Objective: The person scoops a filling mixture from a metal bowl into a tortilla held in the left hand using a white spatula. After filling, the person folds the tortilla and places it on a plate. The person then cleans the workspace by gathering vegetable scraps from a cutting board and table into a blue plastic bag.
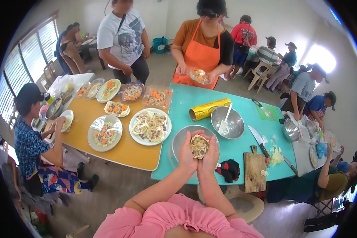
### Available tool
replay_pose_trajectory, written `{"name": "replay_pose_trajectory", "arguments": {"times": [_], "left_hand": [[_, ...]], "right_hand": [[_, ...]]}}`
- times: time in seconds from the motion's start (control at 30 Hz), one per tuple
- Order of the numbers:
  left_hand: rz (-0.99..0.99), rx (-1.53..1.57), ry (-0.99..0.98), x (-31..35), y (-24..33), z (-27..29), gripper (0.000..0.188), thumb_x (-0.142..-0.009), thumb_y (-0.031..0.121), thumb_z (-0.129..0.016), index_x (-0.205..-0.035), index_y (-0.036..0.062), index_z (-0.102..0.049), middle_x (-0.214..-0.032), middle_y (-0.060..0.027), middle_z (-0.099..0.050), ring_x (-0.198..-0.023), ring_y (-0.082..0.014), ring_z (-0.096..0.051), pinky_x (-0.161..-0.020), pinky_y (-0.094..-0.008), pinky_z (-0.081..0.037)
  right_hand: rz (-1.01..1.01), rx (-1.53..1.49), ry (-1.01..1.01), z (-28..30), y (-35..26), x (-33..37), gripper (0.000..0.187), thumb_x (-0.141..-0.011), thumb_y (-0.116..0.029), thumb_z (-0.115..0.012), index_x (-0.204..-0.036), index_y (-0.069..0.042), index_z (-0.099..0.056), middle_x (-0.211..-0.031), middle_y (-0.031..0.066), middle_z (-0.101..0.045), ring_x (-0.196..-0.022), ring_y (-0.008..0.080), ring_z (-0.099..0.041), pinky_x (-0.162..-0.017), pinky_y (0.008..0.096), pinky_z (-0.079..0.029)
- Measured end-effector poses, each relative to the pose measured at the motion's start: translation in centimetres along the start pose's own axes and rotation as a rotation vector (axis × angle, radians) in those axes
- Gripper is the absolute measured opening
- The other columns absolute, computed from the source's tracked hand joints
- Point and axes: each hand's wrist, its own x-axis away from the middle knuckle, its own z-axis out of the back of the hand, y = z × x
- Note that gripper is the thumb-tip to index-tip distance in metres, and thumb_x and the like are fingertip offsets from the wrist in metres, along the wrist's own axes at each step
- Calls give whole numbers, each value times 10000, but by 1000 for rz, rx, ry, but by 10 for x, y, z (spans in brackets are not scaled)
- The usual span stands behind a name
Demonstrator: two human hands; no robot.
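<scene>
Between my cupped hands rests a round, pale dough wrapper (199, 147) with a chunky brown and cream filling showing at its top. My left hand (186, 152) curves around its left side, and my right hand (211, 152) closes around the right. Both sets of fingers point away from me, with the heels of the hands nearly together. Under and behind them sits a wide bowl (174, 144), partly hidden by my hands. To the left stands a white plate (135, 139) bearing several similar filled wrappers.
On the teal table (186, 99) are a steel bowl (235, 126) with a white spatula (223, 127), a yellow roll box (210, 109), a knife (256, 136), a wooden board (254, 170) and a dark cap (229, 170). Opposite, a person in an orange apron (200, 47) holds food.
</scene>
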Motion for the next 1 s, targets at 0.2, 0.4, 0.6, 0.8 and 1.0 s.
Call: {"name": "replay_pose_trajectory", "arguments": {"times": [0.2, 0.4, 0.6, 0.8, 1.0], "left_hand": [[10, -8, 90, -33, 42, 2, 412, -959, 338, -283, -1038, 8, -517, -910, -94, -591, -850, -182, -578, -786, -311, -474], [51, 27, 72, -60, 66, 23, 412, -957, 339, -287, -1051, 10, -517, -1072, -100, -541, -967, -210, -539, -875, -358, -440], [64, 30, 126, -70, 70, 26, 416, -959, 340, -276, -1048, 11, -515, -1033, -97, -546, -944, -201, -544, -857, -346, -445], [36, 52, 136, -81, 61, 20, 418, -962, 338, -262, -1053, 11, -507, -971, -103, -566, -903, -200, -559, -827, -333, -457], [8, 9, 77, -85, 52, 13, 413, -956, 341, -288, -1056, 8, -511, -1066, -102, -536, -978, -219, -536, -872, -360, -442]], "right_hand": [[-4, 13, 32, -29, 36, -29, 336, -923, -288, -447, -877, 26, -558, -856, 111, -600, -754, 173, -602, -672, 283, -508], [3, 80, 66, -53, 58, -44, 351, -934, -303, -414, -906, 20, -548, -875, 112, -598, -772, 177, -599, -687, 294, -497], [-21, 116, 61, -50, 69, -56, 345, -936, -297, -412, -915, 21, -544, -874, 108, -597, -775, 169, -596, -691, 287, -493], [-37, 112, 62, -48, 61, -69, 337, -933, -294, -423, -918, 19, -544, -874, 105, -598, -774, 167, -597, -690, 287, -494], [-53, 66, 29, -46, 50, -76, 342, -930, -302, -429, -916, 18, -548, -864, 102, -598, -764, 167, -599, -681, 285, -494]]}}
